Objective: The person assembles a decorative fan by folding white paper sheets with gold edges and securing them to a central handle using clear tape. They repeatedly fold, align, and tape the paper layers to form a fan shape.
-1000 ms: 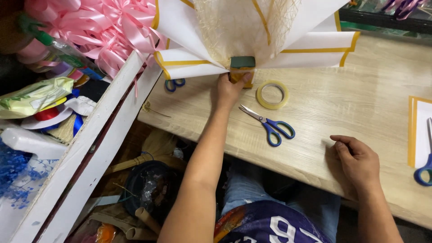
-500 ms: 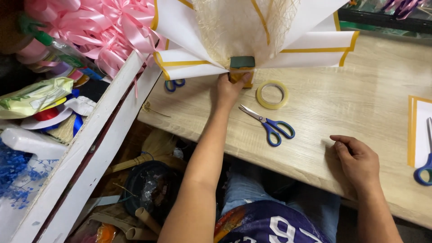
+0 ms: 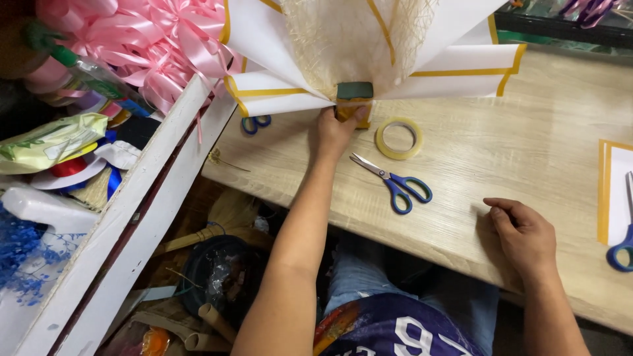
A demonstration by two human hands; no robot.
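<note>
My left hand grips the base of a bouquet wrap made of white paper with gold edges and cream mesh, gathered around a dark green block and lying on the wooden table. A roll of clear tape lies just right of that hand. Blue-handled scissors rest open on the table below the tape. My right hand rests on the table near its front edge, fingers curled loosely, holding nothing.
A second pair of blue scissors pokes out under the wrap at left. A white sheet with gold border and more blue scissors sit at the right edge. Pink ribbon bows and a cluttered white shelf stand at left.
</note>
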